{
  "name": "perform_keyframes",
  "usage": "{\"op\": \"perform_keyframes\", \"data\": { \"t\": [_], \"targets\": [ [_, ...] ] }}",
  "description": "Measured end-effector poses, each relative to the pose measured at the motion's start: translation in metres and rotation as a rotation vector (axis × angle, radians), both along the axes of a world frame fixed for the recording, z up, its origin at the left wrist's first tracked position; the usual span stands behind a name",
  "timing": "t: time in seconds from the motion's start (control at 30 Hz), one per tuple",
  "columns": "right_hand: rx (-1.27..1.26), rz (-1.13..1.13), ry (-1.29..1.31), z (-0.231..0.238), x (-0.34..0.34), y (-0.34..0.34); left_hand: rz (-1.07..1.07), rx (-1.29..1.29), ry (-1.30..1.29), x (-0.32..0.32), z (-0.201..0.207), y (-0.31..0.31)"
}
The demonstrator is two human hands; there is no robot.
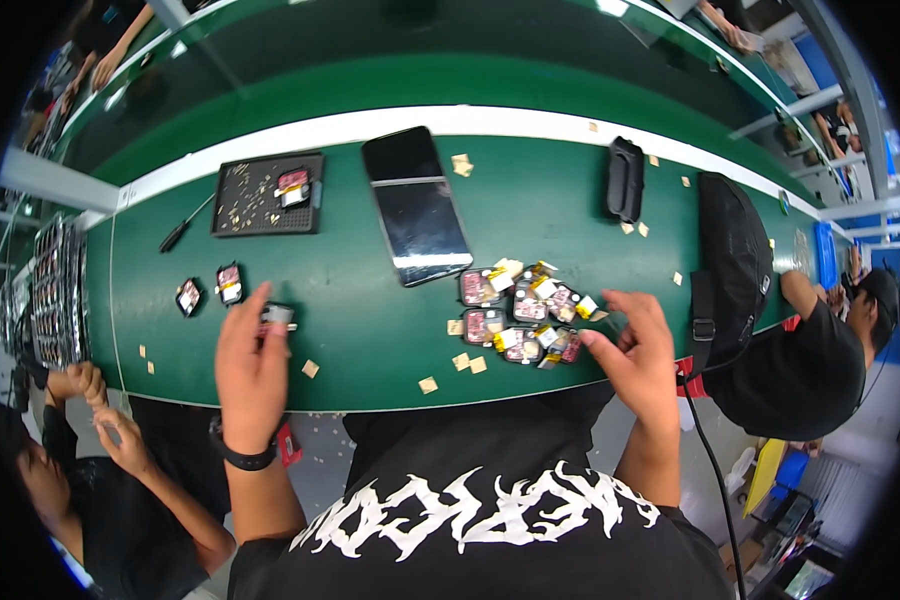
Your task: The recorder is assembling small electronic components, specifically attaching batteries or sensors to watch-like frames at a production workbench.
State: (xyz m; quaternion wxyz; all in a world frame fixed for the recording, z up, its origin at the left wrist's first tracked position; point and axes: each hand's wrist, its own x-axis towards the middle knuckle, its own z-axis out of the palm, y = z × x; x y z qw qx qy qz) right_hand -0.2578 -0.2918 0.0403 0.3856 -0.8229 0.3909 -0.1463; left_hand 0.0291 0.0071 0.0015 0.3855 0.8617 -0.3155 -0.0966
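My left hand (250,370), with a dark band at the wrist, is over the left part of the green table. Its thumb and fingers close on a small black-cased electronic module (278,315), partly hidden by the fingers. Two similar open modules (229,283) lie just beyond it. My right hand (642,355) is open, thumb and fingers apart, at the right edge of a pile of modules (530,300). These have dark cases, reddish circuit boards and silver battery cells with yellow tape. The fingertips come close to the pile; whether they touch it I cannot tell.
A black tray (228,222) holds tiny parts and one module; a screwdriver (175,236) lies beside it. A dark phone-like slab (420,225), an open black case (625,180), a black bag (730,270) and beige squares (428,385) are on the table (360,360). Co-workers sit on both sides.
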Motion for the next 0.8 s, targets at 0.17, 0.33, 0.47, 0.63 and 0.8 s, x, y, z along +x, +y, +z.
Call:
{"op": "perform_keyframes", "data": {
  "t": [0.17,0.33,0.47,0.63,0.8],
  "targets": [
    [-0.049,0.075,0.046,-0.011,0.011,-0.006,0.101,0.001,0.051,0.014,0.004,0.002],
    [-0.143,0.132,0.073,-0.012,0.018,-0.011,0.117,0.243,-0.288,0.016,0.014,-0.003],
    [-0.134,0.132,0.031,-0.019,0.017,-0.017,0.226,0.329,-0.662,0.005,0.017,-0.013],
    [-0.101,0.093,-0.087,-0.017,0.012,-0.02,-0.003,-0.037,-0.214,-0.043,0.036,-0.055],
    [-0.2,0.359,-0.301,0.007,0.014,-0.006,-0.477,-0.338,0.936,-0.099,0.036,-0.118]
  ]
}}
